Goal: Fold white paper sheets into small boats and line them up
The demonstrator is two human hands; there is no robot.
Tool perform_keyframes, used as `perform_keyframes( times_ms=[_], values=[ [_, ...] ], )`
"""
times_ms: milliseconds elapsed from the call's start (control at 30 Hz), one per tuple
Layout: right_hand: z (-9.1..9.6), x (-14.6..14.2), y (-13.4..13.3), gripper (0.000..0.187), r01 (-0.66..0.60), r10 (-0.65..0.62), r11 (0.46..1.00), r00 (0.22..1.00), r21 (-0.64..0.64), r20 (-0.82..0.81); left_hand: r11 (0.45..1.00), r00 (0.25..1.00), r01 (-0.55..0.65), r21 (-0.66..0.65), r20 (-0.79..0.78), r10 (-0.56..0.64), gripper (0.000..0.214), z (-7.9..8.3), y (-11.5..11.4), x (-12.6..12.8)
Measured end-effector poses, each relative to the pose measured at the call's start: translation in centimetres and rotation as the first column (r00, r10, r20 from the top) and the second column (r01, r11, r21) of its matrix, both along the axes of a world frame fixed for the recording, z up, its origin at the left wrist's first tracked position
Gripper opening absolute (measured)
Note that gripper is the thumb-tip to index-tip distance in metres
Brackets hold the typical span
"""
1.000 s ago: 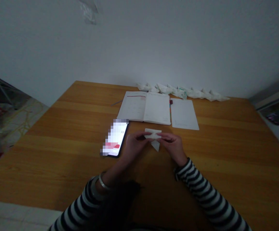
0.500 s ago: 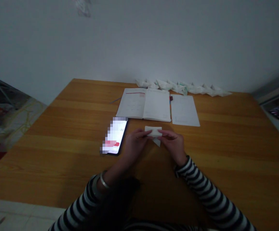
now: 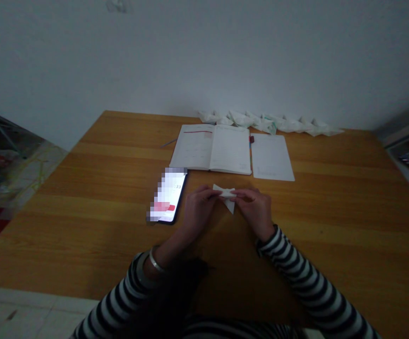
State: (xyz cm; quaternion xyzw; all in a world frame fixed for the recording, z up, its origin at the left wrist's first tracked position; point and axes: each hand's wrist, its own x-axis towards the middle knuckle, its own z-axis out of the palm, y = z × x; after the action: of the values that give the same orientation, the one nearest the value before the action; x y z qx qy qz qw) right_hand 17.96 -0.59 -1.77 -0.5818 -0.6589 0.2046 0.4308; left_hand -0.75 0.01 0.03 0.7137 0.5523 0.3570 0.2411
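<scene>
My left hand (image 3: 201, 207) and my right hand (image 3: 255, 207) meet over the table in front of me. Between them is a small folded white sheet (image 3: 228, 193), thin like plastic or paper; which material I cannot tell. Fingertips of the left hand pinch its left side, and those of the right hand pinch its right side. A pointed tail hangs from it toward me, and a corner sticks up at its upper left. Along the wall at the table's back lies a row of several similar white folded pieces (image 3: 243, 118).
An open notebook (image 3: 230, 150) lies beyond my hands, with a loose white sheet of paper (image 3: 273, 157) to its right. Left of my left hand a phone (image 3: 171, 195) lies with its screen lit. The wooden table (image 3: 341, 207) ends against a pale wall.
The white sheet has gone from a flat, wide band to a narrower, bunched shape between my fingertips. Both hands stay in nearly the same place. The view has tilted slightly.
</scene>
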Motion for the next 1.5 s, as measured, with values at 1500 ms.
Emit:
perform_keyframes(
  times_ms=[1500],
  values=[
    [0.0, 1.0, 1.3, 0.027, -0.369, 0.068, 0.849, 0.787, -0.379, -0.613, 0.789, 0.855, 0.406, -0.461, 0.496, -0.151, 0.017, 0.6, 1.1, -1.0]
  ],
)
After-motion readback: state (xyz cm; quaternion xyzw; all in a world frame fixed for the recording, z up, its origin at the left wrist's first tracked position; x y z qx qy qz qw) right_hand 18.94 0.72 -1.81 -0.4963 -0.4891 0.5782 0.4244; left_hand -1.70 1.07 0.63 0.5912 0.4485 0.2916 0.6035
